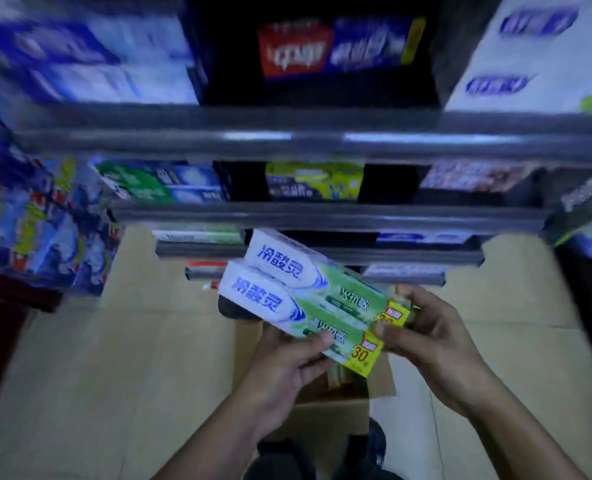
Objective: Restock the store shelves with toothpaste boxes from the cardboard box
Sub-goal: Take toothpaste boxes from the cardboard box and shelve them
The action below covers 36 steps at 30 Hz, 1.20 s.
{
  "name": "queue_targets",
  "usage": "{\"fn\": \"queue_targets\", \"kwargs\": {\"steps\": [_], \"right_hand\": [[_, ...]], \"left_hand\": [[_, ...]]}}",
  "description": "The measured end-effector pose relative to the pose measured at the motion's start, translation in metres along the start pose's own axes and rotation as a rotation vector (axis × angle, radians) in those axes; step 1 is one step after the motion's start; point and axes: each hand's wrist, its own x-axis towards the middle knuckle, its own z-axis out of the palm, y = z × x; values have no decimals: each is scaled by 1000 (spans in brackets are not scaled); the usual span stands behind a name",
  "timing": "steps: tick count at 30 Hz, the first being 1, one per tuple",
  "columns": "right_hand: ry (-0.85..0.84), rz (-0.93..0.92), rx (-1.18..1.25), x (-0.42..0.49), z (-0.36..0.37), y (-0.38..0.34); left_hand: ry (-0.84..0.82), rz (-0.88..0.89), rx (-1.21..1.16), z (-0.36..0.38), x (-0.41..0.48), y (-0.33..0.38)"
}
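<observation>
Two toothpaste boxes are held side by side in the air, in front of the lower shelves and above the cardboard box (325,420). The farther toothpaste box (287,265) and the nearer toothpaste box (270,303) are alike: long, flat-sided cartons of glossy card, white with blue characters at one end, green in the middle, and a yellow patch with a red "30" at the other. They lie long edge to long edge, tilted, with their white ends toward the shelves.

The left hand (284,365) holds the nearer carton from below, its thumb (324,337) pressed on the green face. The right hand (429,327) grips the yellow ends of both, thumb on top and fingers curled round the far side.

The one cardboard box is plain brown and stands open on the floor (114,358) between the forearms; green packs show inside it, too blurred to count.

Four grey metal shelf edges (287,142) step downward, one below another, carrying rows of blue, green, red and white cartons, blurred. The floor is pale, smooth tile.
</observation>
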Motion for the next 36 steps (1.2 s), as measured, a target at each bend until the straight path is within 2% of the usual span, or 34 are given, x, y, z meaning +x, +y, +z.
{"fn": "queue_targets", "kwargs": {"steps": [8, 13, 23, 26, 31, 36], "right_hand": [[-85, -210, -183, -29, 53, -114], [-11, -401, -148, -41, 82, -173], [8, -496, -63, -60, 121, -255], [-5, -518, -66, -62, 129, -279], [-94, -637, -100, -66, 155, -316], [-123, -771, -175, -64, 180, -348]], "left_hand": [[-54, 268, 2, 24, -65, 98], [-130, 405, 20, 37, -93, 155], [149, 701, -209, 25, -148, 298], [149, 807, -144, 35, -165, 330], [239, 975, -83, 40, -182, 372], [244, 1149, 186, 5, -208, 414]]}}
